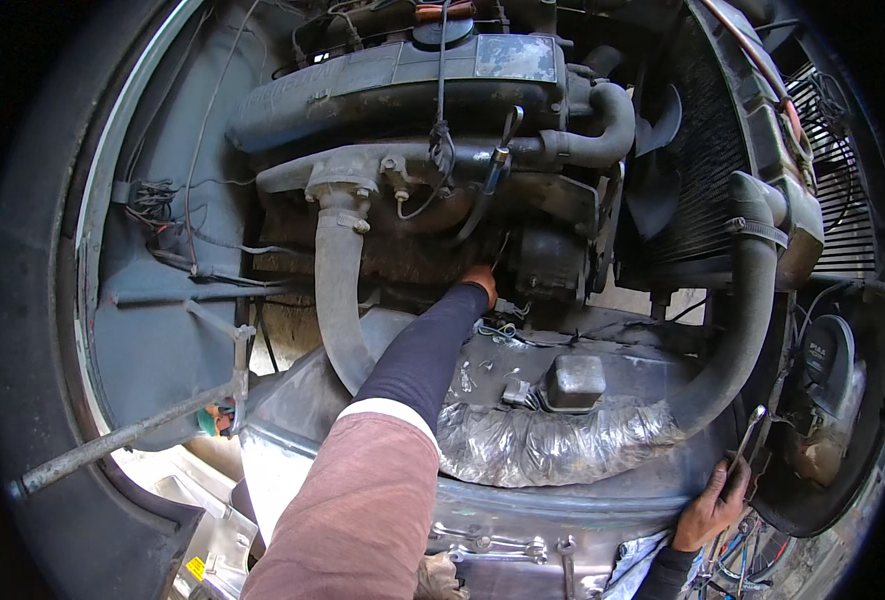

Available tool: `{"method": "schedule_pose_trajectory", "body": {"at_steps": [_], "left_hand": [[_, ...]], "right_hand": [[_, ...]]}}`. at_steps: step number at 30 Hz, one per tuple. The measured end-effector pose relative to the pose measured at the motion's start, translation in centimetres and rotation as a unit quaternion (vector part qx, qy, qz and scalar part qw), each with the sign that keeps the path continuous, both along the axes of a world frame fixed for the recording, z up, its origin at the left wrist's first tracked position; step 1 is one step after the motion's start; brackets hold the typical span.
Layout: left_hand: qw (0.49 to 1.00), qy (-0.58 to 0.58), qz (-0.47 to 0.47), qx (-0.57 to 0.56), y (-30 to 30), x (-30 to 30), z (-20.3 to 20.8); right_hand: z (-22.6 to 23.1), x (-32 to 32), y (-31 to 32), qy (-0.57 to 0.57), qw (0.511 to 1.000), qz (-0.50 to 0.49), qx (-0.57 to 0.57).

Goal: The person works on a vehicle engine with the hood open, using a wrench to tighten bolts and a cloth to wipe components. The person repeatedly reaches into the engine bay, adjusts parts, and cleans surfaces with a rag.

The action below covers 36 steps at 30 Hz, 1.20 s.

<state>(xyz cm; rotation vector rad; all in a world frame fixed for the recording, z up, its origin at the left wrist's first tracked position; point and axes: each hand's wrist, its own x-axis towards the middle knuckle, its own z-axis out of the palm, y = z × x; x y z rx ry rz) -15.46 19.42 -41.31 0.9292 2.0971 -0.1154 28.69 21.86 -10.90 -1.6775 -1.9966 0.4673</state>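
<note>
My left arm reaches into the engine bay. My left hand (481, 281) is low beside the engine, next to a dark, round alternator-like unit (550, 262). Its fingers are mostly hidden in shadow, and a thin pale line shows just above them. At the lower right, my right hand (710, 508) is closed around a wrench (752, 428) that points upward. Between the two hands lies a thick hose wrapped in shiny, crinkled plastic (552, 443). Behind it sits a small boxy metal reservoir (575, 381).
Several wrenches (497, 547) lie on the metal ledge in front. A grey hose (340, 290) drops from the engine on the left; another hose (752, 290) curves down from the radiator (687, 150). A fan (657, 190) stands by the radiator. Loose wires (152, 205) hang at left.
</note>
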Motion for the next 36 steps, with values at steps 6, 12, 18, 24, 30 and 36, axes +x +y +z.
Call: {"method": "schedule_pose_trajectory", "body": {"at_steps": [6, 12, 18, 24, 30, 36], "left_hand": [[0.994, -0.013, -0.102, -0.048, -2.1, -2.4, -7.4], [0.971, 0.004, -0.238, -0.001, -0.3, -0.6, -10.5], [0.97, 0.017, -0.23, 0.081, -6.4, -7.8, -12.1], [0.979, -0.05, -0.153, 0.128, -3.0, -2.5, -3.7], [0.974, 0.032, -0.2, 0.1, -4.2, -2.9, -3.3], [0.967, 0.09, -0.223, 0.079, -3.4, -2.4, -3.8]], "right_hand": [[0.5, -0.8, -0.1, -0.013, 1.0, 0.006, -0.008], [0.7, -0.3, -0.2, -0.018, 1.0, -0.022, -0.001], [0.6, -1.2, 0.3, 0.045, 0.999, 0.006, -0.014], [1.1, -0.6, 0.1, 0.015, 1.0, -0.011, -0.002], [1.3, -0.7, 0.4, 0.014, 1.0, -0.002, 0.002], [1.2, -0.3, 0.1, 0.021, 0.999, -0.021, -0.024]]}}
